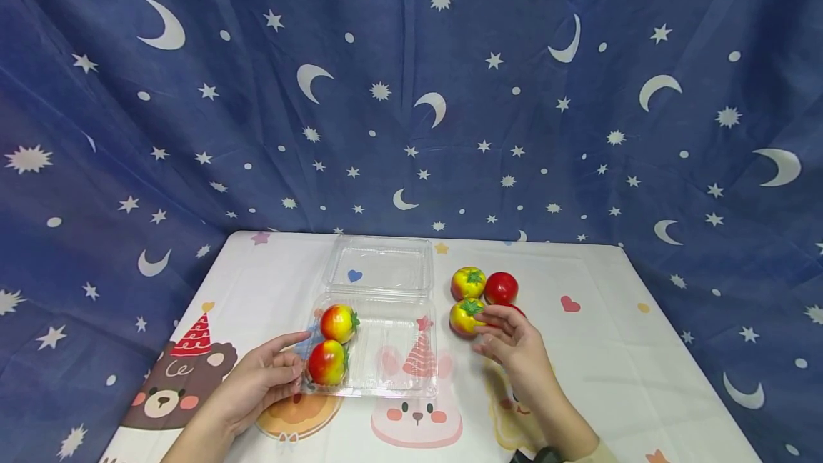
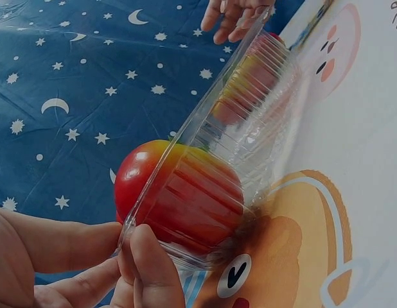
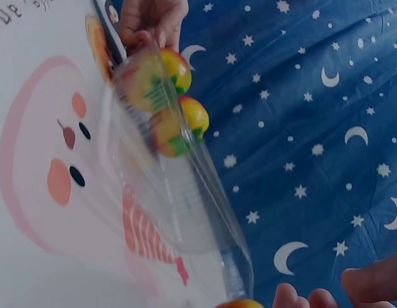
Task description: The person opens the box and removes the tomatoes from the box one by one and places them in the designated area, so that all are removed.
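Note:
A clear plastic clamshell box (image 1: 386,393) lies unfolded on the table, its lid (image 1: 379,266) toward the back. Two red-and-yellow tomatoes (image 1: 337,324) with green leaves sit along its left side. My left hand (image 1: 260,381) pinches the box's left rim between thumb and fingers, plain in the left wrist view beside the nearer tomato (image 2: 179,196). Right of the box, my right hand (image 1: 517,349) is beside a yellow tomato (image 1: 464,316), thumb and fingers apart. In the right wrist view, a gap separates those fingertips from a tomato (image 3: 240,304) at the bottom edge.
Behind the right hand stand another yellow tomato (image 1: 468,283) and a red one (image 1: 501,288); a further red one (image 1: 512,308) is partly hidden by the fingers. A white cartoon-print cloth (image 1: 598,370) covers the table. Blue starry curtain (image 1: 360,120) hangs behind and at the sides.

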`<state>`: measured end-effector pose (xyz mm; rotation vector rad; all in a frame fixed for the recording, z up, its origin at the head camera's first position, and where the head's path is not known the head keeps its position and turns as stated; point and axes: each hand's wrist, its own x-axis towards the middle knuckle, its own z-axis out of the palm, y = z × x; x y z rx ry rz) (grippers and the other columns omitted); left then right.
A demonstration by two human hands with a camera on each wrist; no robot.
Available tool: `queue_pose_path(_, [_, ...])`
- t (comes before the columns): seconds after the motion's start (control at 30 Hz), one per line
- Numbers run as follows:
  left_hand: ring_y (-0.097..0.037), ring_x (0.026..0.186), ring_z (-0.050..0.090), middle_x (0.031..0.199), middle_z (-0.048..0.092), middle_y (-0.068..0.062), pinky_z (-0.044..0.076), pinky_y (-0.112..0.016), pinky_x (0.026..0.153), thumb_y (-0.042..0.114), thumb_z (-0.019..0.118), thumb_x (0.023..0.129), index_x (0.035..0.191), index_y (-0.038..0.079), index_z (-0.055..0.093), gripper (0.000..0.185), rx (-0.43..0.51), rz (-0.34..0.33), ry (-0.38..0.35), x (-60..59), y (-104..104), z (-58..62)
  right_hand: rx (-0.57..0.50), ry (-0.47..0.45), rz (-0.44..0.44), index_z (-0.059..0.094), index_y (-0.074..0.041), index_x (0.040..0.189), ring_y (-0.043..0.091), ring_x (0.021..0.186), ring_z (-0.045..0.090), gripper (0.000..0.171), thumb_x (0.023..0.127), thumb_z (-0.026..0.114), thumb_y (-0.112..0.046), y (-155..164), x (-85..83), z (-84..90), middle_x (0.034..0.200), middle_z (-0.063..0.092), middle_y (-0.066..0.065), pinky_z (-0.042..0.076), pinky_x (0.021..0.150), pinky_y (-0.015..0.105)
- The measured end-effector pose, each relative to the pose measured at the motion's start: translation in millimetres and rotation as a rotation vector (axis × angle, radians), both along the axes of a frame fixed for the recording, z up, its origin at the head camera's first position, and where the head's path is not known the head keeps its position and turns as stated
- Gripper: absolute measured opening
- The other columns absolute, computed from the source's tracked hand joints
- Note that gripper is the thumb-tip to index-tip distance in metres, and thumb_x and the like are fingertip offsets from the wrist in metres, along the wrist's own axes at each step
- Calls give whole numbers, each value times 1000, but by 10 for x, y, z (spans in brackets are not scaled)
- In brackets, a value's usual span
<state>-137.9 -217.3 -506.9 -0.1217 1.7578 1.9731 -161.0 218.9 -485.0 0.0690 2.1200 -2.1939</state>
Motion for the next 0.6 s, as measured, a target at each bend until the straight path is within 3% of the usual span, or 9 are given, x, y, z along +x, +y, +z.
queue_pose_path(0.3, [-15, 80, 67, 95, 67, 2, 64, -28, 85, 9, 68, 102, 169, 2, 24, 80, -2, 12, -8, -10, 0, 2, -32, 0, 52, 50, 8, 147, 29, 121, 72, 51, 97, 56, 15, -181, 20, 7, 147, 57, 34, 66, 90, 36])
queue_pose_path(0.6, [-15, 80, 66, 95, 66, 3, 64, -27, 85, 10, 69, 102, 168, 3, 25, 80, 0, 10, -10, -15, -7, -17, -43, -42, 103, 53, 3, 145, 43, 129, 65, 50, 97, 59, 13, -401, 38, 25, 146, 60, 28, 66, 92, 38])
